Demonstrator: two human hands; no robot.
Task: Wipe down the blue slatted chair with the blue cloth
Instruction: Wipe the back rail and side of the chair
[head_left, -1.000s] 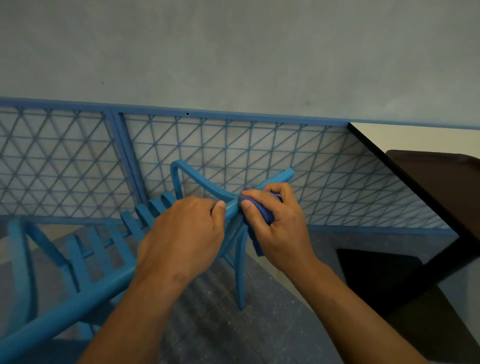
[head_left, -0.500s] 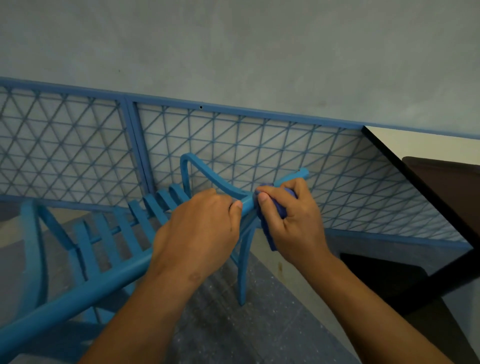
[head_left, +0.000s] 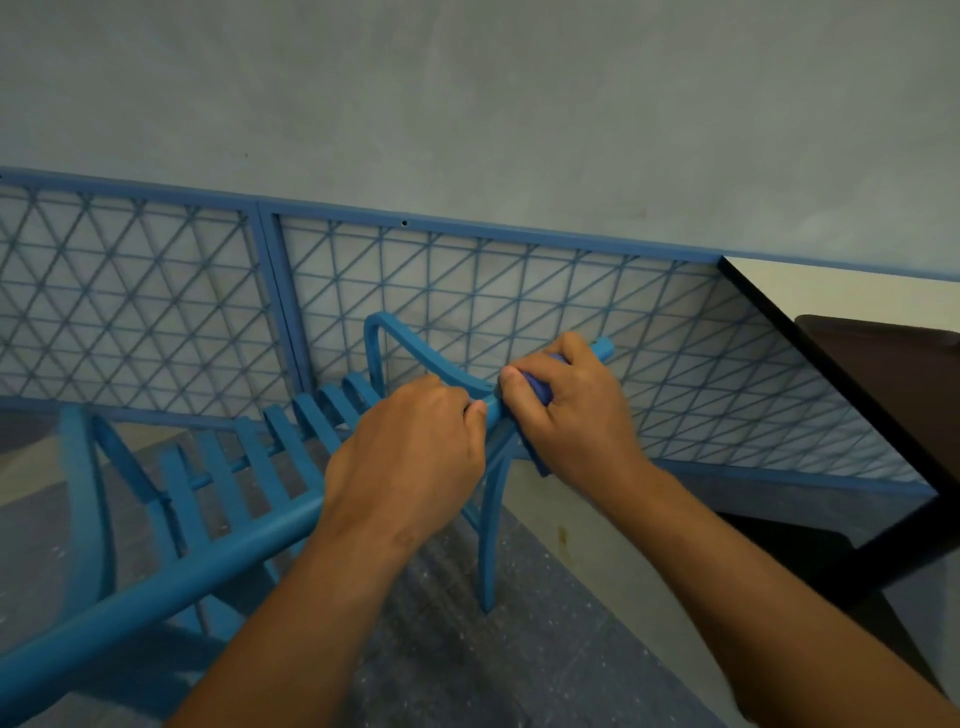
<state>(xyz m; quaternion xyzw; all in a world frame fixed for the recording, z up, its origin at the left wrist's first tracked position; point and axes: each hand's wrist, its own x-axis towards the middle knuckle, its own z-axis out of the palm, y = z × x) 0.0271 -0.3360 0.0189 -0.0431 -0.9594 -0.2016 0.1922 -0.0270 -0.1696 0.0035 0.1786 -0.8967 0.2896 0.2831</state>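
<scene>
Head view, count: one blue slatted chair (head_left: 218, 561), one blue cloth (head_left: 537, 387), two hands, one dark counter (head_left: 883, 395) at 3 o'clock.
Chair: it sits low in the frame, long top rail running from 7 o'clock up toward centre, slats fanning away at 9 o'clock, one curved leg dropping to the floor (head_left: 467, 649) just below centre.
Left hand (head_left: 410, 462): dead centre, fingers curled over the rail, thumb tip pressed against it, gripping the chair.
Right hand (head_left: 571, 410): just at 2 o'clock of the left hand, almost touching it, fingers and thumb wrapped round the cloth and the rail end together.
Cloth: bunched under the right palm, a bit peeking between thumb and forefinger, another corner hanging out below the hand at 6 o'clock of it; it's pressed against the rail where the rail meets the curved arm piece.
Cloth to left hand: right beside the left thumb, on its 2 o'clock side.
Behind: a blue mesh fence (head_left: 519, 312) spans 9 to 3 o'clock, grey wall (head_left: 467, 104) at 12.
Counter: white-topped edge at 2 o'clock, well apart from both hands.
</scene>
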